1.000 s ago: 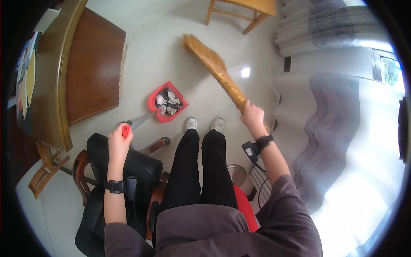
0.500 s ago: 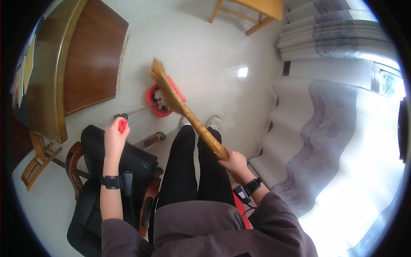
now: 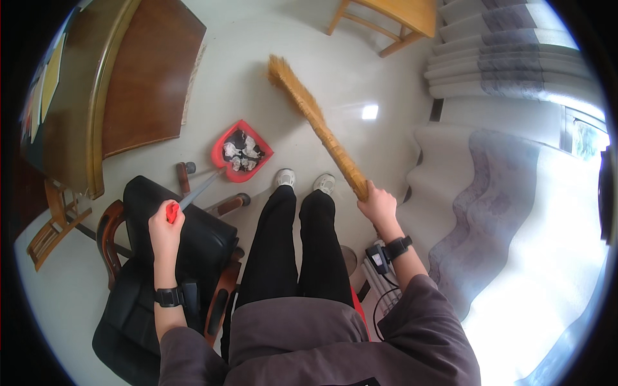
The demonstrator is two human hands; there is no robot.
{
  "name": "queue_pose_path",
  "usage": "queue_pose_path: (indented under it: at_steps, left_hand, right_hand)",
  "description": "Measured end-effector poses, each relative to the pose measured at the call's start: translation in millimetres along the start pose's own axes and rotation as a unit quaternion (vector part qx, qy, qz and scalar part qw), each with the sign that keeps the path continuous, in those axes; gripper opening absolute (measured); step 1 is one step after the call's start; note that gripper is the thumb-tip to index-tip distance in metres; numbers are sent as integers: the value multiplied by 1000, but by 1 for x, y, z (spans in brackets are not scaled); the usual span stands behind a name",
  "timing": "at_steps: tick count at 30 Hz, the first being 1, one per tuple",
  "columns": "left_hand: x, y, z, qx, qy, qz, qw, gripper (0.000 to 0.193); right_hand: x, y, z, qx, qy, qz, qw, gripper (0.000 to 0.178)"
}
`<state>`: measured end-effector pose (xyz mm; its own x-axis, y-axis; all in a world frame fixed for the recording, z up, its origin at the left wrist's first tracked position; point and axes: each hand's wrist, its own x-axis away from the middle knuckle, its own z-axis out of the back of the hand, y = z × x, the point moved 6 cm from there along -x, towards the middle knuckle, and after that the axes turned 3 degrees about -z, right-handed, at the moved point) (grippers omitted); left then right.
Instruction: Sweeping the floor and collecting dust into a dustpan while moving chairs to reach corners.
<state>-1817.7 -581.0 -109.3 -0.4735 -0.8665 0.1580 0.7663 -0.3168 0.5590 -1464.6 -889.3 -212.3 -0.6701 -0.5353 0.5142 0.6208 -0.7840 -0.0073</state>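
My left hand (image 3: 166, 230) is closed round the red-tipped handle of a long-handled dustpan. Its grey stick slants forward to the red pan (image 3: 218, 152), which rests on the floor ahead of my feet. Crumpled white paper (image 3: 242, 154) and dark debris lie inside the pan. My right hand (image 3: 378, 204) is wrapped round the thick end of a straw broom (image 3: 322, 130). The broom slants forward and left, its bristles to the right of and beyond the pan, apart from it. Whether the bristles touch the floor I cannot tell.
A black office chair (image 3: 174, 222) with wooden arms stands by my left arm. Farther left is a brown wooden desk (image 3: 145, 83). A light wooden chair (image 3: 393, 16) stands at the far side. Pale curtains (image 3: 489, 174) hang along the right.
The broom has swung right, away from over the pan, baring the paper inside. My right hand has moved right and forward; my left hand has come back a little.
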Motion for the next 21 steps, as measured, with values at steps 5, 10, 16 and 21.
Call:
queue_pose_path:
  at_steps: [5, 10, 16, 21]
  left_hand:
    - [1, -14, -11, 4, -2, 11, 1000, 16]
    - [-5, -22, -16, -8, -3, 7, 1000, 17]
    - [-5, -26, -22, 3, -4, 4, 1000, 17]
    - [-5, -26, -18, 0, 11, 8, 1000, 18]
  right_hand:
    - [-43, -33, -8, 79, 1, -8, 997, 55]
    - [-36, -68, -59, 129, -16, -1, 992, 51]
    - [14, -79, -104, 19, -116, 50, 992, 64]
    - [20, -80, -78, -113, -215, 63, 968, 59]
